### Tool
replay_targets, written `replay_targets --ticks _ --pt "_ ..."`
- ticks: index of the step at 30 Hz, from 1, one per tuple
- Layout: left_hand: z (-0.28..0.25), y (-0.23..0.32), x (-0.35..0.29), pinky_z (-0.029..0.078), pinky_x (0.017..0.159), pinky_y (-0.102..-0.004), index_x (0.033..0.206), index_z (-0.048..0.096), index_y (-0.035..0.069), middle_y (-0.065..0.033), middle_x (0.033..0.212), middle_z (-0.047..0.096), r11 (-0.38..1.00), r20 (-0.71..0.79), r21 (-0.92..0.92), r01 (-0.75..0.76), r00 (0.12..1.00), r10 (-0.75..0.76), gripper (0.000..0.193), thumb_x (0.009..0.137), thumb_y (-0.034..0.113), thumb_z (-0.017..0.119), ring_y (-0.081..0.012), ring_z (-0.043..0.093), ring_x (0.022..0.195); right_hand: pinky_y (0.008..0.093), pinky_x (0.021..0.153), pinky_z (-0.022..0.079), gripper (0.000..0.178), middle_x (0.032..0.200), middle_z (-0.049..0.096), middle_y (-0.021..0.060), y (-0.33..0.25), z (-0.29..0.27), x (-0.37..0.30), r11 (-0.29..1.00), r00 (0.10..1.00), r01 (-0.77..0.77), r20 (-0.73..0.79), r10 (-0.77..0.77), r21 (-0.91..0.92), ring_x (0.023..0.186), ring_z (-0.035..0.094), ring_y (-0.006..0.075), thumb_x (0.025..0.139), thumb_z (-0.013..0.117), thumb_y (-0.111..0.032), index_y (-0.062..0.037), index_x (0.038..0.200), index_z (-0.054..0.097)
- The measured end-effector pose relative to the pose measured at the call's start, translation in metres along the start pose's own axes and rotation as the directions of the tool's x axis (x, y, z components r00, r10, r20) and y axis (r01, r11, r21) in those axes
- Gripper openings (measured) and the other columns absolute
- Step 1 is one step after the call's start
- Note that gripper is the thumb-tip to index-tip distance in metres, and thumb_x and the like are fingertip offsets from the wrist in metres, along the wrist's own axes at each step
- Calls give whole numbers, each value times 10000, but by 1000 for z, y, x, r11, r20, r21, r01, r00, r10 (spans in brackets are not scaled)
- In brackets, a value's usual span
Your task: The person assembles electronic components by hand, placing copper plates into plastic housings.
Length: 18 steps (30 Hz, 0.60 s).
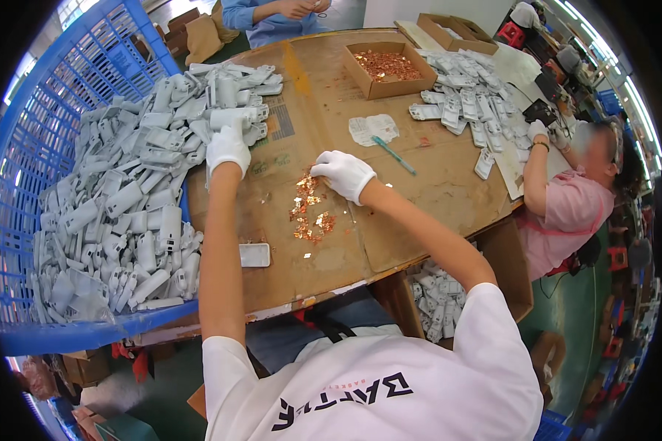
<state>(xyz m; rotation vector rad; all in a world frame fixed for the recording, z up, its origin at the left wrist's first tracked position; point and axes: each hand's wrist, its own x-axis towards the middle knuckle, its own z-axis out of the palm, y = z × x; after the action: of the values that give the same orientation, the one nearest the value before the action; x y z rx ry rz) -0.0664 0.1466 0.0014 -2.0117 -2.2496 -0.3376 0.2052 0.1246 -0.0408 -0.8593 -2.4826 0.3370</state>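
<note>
My left hand [228, 151], in a white glove, reaches to the edge of a big heap of white plastic casings [147, 151]. Its fingers close on one white plastic casing [226, 117] there. Over the cardboard table top, my gloved right hand [343, 175] has its fingers drawn together at the upper end of a loose scatter of small shiny copper-coloured metal pieces [305, 209]. Whatever its fingertips pinch is too small to make out. A single white casing [255, 255] lies near the table's front edge, beside my left forearm.
A blue plastic crate [22, 220] holds the heap at left. A cardboard box [390, 90] of copper pieces, a teal pen [394, 156] and crumpled paper [374, 129] are on the table. More casings [467, 92] lie at right, near a co-worker in pink [566, 202]. Another person [272, 18] sits opposite.
</note>
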Motion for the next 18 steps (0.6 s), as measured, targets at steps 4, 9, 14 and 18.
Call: replay_targets --ticks 4,9,14,18 --pt "6 0 -14 526 790 -489 1236 469 178 -161 1004 631 998 28 -32 47 999 -46 412 847 107 584 -369 651 939 366 819 509 196 977 623 58 -5 -1 -1 994 994 104 19 -104 -21 928 604 267 792 633 -69 -153 962 683" --pt "3 3 -33 526 805 -485 1212 496 172 -165 1031 641 999 62 -30 28 998 -27 388 845 111 608 -365 650 967 364 831 508 220 968 609 58 -9 -2 -5 982 985 168 48 -165 -82 925 597 264 762 651 -64 -152 962 677" --pt "-12 20 -55 520 848 -475 1127 575 134 -171 1044 674 995 154 -94 29 988 -14 270 859 133 611 -374 649 985 367 818 511 219 973 603 71 -8 -5 -12 956 966 256 62 -249 -144 921 599 269 719 660 -67 -133 928 654" --pt "-31 10 -81 499 817 -505 1044 590 115 -185 987 681 989 267 -145 10 963 29 197 848 125 607 -413 642 938 365 808 513 118 946 587 78 -21 -1 -16 962 975 193 144 -167 -193 919 600 265 755 641 -98 -102 873 635"
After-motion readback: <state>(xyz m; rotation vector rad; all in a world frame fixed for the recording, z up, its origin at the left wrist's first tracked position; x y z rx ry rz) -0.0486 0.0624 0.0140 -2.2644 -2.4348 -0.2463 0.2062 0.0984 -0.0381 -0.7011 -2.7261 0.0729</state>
